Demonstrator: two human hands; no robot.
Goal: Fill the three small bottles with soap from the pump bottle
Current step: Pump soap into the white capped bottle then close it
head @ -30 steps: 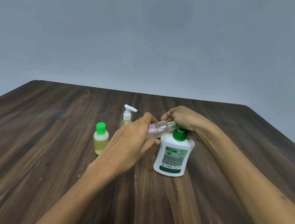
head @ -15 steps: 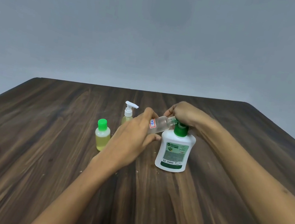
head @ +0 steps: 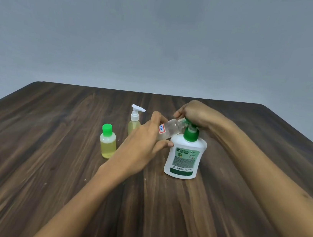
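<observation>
Filling btl 3: our left hand [head: 144, 144] grips the clear bottle [head: 169, 129], tilted, mouth at the spout; right hand [head: 196, 114] fingers curled over the pump [head: 186, 152]. Next: press down w/ mouth kept under.

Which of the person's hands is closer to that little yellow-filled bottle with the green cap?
The left hand, holding a small clear bottle just right of the green-capped bottle. The right hand is farther, atop the white pump bottle.
</observation>
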